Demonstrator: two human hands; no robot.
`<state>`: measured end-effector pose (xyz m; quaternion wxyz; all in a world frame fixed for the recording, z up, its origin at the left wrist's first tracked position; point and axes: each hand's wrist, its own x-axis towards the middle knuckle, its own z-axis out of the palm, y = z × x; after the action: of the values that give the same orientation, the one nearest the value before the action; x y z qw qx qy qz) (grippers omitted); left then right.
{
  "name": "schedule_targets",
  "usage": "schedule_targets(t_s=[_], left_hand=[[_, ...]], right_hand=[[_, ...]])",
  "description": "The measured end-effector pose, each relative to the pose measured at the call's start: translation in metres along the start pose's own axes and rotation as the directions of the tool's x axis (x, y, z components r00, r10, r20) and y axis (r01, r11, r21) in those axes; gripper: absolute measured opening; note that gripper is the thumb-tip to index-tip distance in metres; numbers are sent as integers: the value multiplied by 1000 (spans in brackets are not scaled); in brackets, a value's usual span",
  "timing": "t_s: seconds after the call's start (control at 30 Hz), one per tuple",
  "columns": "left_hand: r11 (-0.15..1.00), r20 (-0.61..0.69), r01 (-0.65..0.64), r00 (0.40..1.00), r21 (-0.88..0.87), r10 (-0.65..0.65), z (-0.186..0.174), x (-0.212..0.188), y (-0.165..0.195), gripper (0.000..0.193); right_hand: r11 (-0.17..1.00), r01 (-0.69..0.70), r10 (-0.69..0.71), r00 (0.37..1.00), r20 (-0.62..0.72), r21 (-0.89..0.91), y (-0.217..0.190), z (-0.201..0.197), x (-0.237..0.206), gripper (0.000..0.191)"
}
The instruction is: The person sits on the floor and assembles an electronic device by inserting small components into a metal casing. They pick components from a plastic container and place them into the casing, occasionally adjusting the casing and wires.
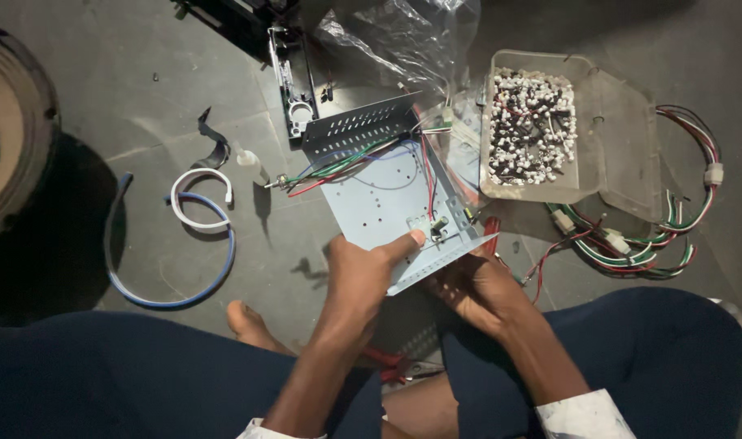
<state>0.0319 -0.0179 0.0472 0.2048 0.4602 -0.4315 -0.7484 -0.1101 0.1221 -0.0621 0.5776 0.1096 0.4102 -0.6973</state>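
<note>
Left hand (359, 272) grips chassis (383, 199), thumb on top; right hand (476, 284), at 3 o'clock, closed beneath its edge.

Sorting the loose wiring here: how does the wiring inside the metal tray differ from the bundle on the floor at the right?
The tray wires run fairly straight across the metal tray, which both hands hold; the floor bundle is coiled in loops and untouched. The floor bundle shows several white connectors; the tray wires show fewer. Both mix red, green and white strands.
</note>
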Motion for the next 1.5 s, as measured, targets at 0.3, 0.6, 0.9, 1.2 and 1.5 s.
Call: schedule_targets(t_s=[0.3, 0.6, 0.9, 1.2, 1.5], left_hand=[[1000, -32, 17, 999, -23, -17, 1, -1, -1, 39], [998, -1, 20, 1000, -53, -20, -2, -3, 5, 40], [997, 5, 76, 997, -9, -76, -3, -6, 12, 41], [998, 5, 34, 999, -58, -34, -3, -3, 6, 43], [998, 15, 30, 999, -48, -30, -2, -3, 7, 44]], right_hand=[[996, -10, 5, 998, 59, 89, 1, -1, -1, 29], [998, 7, 2, 991, 136, -61, -2, -4, -2, 34], [998, 38, -28, 982, 189, -51, -2, 2, -3, 40], [991, 104, -76, 953, 294, -80, -2, 8, -5, 50], [997, 34, -49, 965, 258, 65, -2, 9, -3, 47]])
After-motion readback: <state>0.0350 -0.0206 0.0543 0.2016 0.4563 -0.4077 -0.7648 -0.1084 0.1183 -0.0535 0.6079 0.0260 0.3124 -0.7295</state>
